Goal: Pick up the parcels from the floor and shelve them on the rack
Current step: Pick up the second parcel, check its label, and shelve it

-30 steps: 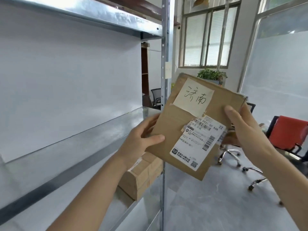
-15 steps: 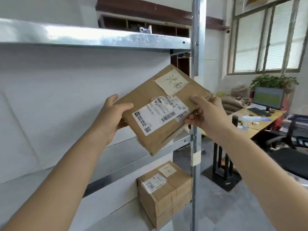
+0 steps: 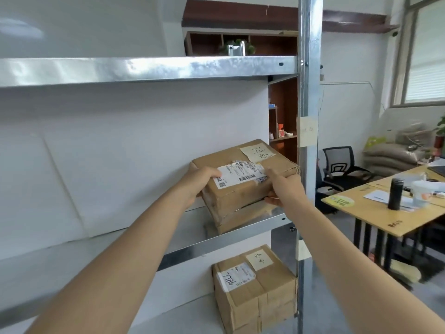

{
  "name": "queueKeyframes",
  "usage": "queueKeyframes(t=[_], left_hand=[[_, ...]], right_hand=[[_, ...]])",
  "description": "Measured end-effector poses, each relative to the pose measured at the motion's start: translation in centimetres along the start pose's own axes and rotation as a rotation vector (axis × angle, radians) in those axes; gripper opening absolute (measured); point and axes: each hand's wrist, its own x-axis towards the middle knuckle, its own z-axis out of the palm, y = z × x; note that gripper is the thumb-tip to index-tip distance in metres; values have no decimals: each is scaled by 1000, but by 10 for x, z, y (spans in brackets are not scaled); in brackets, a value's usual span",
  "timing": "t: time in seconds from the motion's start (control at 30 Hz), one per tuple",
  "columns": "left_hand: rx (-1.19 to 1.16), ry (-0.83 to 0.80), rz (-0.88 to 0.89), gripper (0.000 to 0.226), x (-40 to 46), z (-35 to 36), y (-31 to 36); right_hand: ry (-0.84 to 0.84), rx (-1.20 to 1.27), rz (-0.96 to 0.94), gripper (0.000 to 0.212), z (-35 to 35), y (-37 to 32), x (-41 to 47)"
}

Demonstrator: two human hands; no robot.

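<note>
A brown cardboard parcel (image 3: 243,189) with a white shipping label and a handwritten note rests on the middle shelf (image 3: 231,239) of the metal rack, at its right end by the upright post (image 3: 309,92). My left hand (image 3: 201,183) grips the parcel's left side. My right hand (image 3: 285,188) holds its right front corner, fingers partly under it. A second taped parcel (image 3: 255,288) marked with a number sits on the shelf below.
An upper steel shelf (image 3: 144,68) spans above. A white panel (image 3: 120,153) backs the rack. To the right stand a wooden desk (image 3: 375,213) with a black bottle (image 3: 395,194), a black office chair (image 3: 339,165) and stacked sacks (image 3: 395,155).
Both hands have carried the parcel from mid-air, tilted, down and forward onto the middle shelf, where it now lies nearly flat. My view has swung left toward the rack.
</note>
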Motion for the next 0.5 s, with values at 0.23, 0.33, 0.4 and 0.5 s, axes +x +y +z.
queueKeyframes(t=[0.23, 0.33, 0.4, 0.5], left_hand=[[-50, 3, -45, 60, 21, 25, -17], [-126, 60, -40, 31, 27, 32, -22], [-186, 58, -37, 24, 32, 35, -29], [-232, 28, -53, 15, 25, 36, -37]], right_hand=[[1, -121, -47, 128, 2, 12, 12], [5, -131, -105, 131, -2, 17, 5], [36, -163, -175, 105, -4, 19, -8], [64, -208, -252, 79, -7, 26, -16]])
